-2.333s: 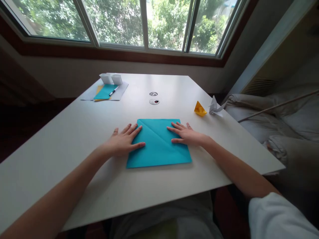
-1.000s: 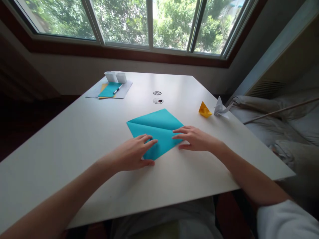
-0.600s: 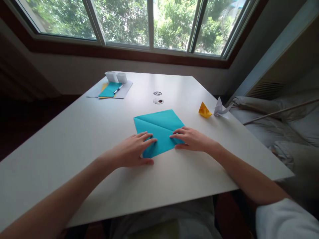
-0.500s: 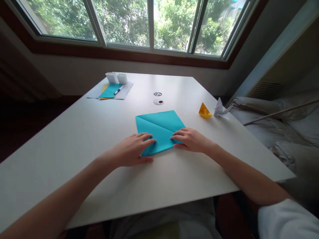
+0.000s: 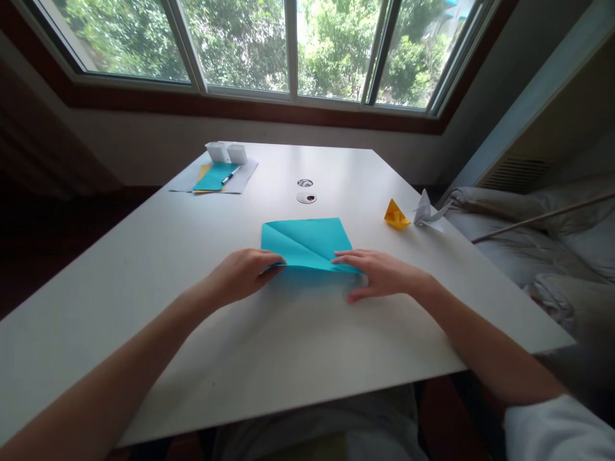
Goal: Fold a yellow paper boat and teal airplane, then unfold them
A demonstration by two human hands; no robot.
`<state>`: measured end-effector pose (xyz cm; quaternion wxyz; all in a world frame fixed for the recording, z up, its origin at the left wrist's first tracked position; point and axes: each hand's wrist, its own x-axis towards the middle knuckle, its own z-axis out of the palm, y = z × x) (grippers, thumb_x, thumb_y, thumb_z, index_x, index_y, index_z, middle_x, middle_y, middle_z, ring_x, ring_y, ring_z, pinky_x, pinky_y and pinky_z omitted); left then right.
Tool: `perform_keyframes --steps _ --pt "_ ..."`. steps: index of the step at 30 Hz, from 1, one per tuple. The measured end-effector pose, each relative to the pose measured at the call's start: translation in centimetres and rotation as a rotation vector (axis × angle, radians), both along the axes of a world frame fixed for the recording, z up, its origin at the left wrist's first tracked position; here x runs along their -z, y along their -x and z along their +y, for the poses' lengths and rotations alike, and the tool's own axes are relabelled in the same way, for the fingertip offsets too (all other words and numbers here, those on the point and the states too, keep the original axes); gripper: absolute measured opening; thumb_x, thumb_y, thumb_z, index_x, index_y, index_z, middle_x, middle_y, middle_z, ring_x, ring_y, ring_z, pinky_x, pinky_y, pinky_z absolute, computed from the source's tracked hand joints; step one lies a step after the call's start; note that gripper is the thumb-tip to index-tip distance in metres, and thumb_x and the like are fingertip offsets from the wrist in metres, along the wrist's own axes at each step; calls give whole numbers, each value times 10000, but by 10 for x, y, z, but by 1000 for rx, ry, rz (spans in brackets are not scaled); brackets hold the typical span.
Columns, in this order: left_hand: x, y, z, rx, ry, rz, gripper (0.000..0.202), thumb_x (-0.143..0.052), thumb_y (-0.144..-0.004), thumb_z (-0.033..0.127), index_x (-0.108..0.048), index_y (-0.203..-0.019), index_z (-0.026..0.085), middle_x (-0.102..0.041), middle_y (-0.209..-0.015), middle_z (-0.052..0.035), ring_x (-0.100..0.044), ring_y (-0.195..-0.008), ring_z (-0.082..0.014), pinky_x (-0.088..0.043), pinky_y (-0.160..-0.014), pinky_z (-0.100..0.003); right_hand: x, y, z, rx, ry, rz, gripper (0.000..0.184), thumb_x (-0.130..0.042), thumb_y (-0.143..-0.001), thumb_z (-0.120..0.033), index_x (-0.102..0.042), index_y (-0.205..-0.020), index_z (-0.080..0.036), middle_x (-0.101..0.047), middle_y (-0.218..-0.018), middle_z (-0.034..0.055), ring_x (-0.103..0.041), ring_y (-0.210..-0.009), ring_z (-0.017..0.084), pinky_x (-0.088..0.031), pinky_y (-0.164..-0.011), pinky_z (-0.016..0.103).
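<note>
A blue sheet of paper with a diagonal crease lies before me, its near edge raised off the table. My left hand pinches the near left corner between thumb and fingers. At the near right corner, my right hand has its fingers stretched over the paper. Its thumb is apart from them, below the edge and a little blurred, and the hand does not grip the sheet.
The white table carries a yellow paper boat and a white folded paper figure at right. Back left are blue paper, a pen and two white paper boxes. Two round discs lie mid-table.
My left hand has gone from lying flat on the blue paper to pinching its near left corner. The near edge has lifted. My right thumb has spread away from the fingers.
</note>
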<state>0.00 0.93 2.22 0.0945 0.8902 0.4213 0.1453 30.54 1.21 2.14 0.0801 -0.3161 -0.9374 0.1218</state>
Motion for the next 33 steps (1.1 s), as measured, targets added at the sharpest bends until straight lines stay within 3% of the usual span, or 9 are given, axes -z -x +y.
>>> perform_keyframes --steps 6,9,12,17,21,24,27,30,33 --pt "2 14 15 -8 303 -160 380 -496 -795 499 -670 -859 167 -649 -710 2 -562 -640 -150 -424 -579 -218 1 -24 18 29 246 26 347 -560 -809 -405 -614 -1106 -236 -516 -1301 58 -493 -1174 230 -394 -968 341" --pt "10 23 24 52 361 -184 396 -561 -755 485 -642 -1007 191 -658 -1010 -42 -586 -947 -227 -454 -811 -286 1 -25 22 49 258 57 295 -510 -840 -401 -656 -1024 -223 -577 -1224 57 -501 -1156 233 -399 -945 330" --pt "17 27 30 111 262 -144 444 -597 -727 470 -606 -1081 202 -538 -1256 -86 -446 -1190 -272 -331 -1011 -382 2 -27 26 112 277 89 319 -495 -840 -432 -645 -1011 -208 -628 -1125 58 -552 -1062 237 -437 -858 315" --pt "16 20 29 144 301 -161 298 -499 -809 440 -623 -831 170 -646 -955 -60 -564 -886 -209 -432 -857 -334 5 -29 32 244 317 138 384 -416 -852 -506 -621 -835 -181 -635 -798 25 -563 -702 164 -436 -627 272" --pt "8 13 23 23 517 -303 337 -519 -785 485 -604 -726 163 -625 -764 -23 -554 -719 -173 -457 -671 -276 6 -28 35 426 206 184 471 -374 -837 -577 -546 -668 -173 -497 -604 -1 -445 -545 117 -323 -485 242" --pt "9 7 21 -129 659 -406 397 -525 -758 541 -625 -814 161 -650 -833 -48 -583 -752 -203 -472 -649 -293 8 -27 37 506 253 201 482 -399 -802 -613 -503 -635 -172 -448 -570 -17 -423 -519 103 -293 -460 229" --pt "15 0 18 -302 565 -456 588 -545 -726 565 -501 -1154 165 -633 -965 -88 -600 -829 -235 -491 -684 -342 10 -26 39 605 280 188 467 -439 -775 -611 -493 -623 -173 -468 -549 -17 -455 -514 106 -312 -459 223" --pt "20 -7 13 -399 327 -298 754 -529 -745 513 -246 -1356 174 -580 -1034 -113 -593 -876 -243 -475 -752 -414 12 -24 39 688 197 146 386 -521 -749 -550 -544 -666 -174 -544 -606 1 -505 -562 124 -361 -491 228" --pt "22 -11 7 -316 128 7 608 -476 -789 441 -320 -1351 270 -412 -1300 -155 -440 -1162 -321 -334 -917 -549 14 -22 35 671 192 145 414 -604 -729 -439 -571 -1063 -196 -612 -825 25 -551 -603 129 -433 -560 243"
